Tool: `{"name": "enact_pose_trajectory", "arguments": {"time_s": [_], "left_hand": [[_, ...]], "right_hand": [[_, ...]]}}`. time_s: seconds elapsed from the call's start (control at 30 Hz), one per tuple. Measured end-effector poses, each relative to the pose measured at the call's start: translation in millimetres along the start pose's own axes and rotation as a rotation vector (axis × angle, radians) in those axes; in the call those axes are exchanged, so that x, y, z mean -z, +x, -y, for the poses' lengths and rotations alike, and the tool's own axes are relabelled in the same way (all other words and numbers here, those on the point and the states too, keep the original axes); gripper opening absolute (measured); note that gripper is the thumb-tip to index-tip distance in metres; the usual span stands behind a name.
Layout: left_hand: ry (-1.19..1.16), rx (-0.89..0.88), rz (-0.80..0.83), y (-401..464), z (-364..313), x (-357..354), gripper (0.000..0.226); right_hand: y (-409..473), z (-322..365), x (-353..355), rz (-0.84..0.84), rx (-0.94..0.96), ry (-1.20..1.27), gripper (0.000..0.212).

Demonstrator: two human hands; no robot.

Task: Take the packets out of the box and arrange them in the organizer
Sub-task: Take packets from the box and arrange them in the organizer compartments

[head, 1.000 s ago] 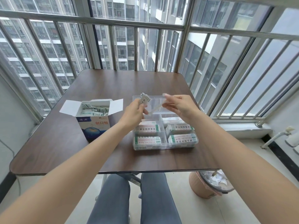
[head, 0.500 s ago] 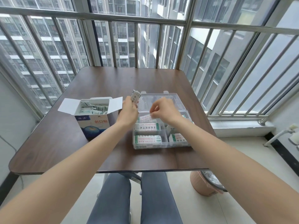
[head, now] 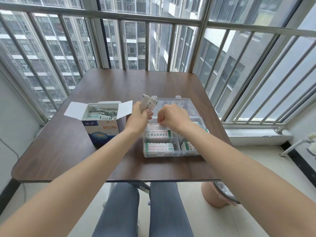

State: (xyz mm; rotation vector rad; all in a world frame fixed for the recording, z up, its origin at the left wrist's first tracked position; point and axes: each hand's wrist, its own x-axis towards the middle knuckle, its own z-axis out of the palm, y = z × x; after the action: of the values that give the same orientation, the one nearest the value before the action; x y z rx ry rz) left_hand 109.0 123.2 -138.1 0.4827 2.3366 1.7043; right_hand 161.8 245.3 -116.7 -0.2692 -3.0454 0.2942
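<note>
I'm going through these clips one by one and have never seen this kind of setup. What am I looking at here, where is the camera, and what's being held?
No machine here: a person wears a camera on the head, looking down at their own bare arms. On the brown table stands an open cardboard box with small packets inside, beside a clear plastic organizer already partly filled. The left hand holds up a small bunch of packets. The right hand reaches into the organizer's back compartment; what its fingers hold is hidden.

Brown table (head: 106,161), pink bin (head: 214,199)
</note>
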Motion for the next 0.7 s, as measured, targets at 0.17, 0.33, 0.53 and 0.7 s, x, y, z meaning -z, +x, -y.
{"name": "enact_pose_trajectory", "arguments": {"time_s": [0.17, 0.33, 0.53, 0.7], "left_hand": [[-0.016, -0.004, 0.008, -3, -1, -1, 0.021], [-0.001, -0.046, 0.087, -7, -12, -5, 0.014], [0.252, -0.140, 0.031, -4, -18, -3, 0.024], [0.291, -0.127, -0.003, -3, -12, -1, 0.042]], "right_hand": [[-4, -10, 7, 0.003, -0.041, 0.243, 0.014], [-15, -19, 28, -0.071, -0.202, 0.947, 0.018], [-17, -20, 22, -0.140, -0.289, 0.768, 0.014], [-14, -20, 9, -0.105, -0.420, 0.599, 0.017]]}}
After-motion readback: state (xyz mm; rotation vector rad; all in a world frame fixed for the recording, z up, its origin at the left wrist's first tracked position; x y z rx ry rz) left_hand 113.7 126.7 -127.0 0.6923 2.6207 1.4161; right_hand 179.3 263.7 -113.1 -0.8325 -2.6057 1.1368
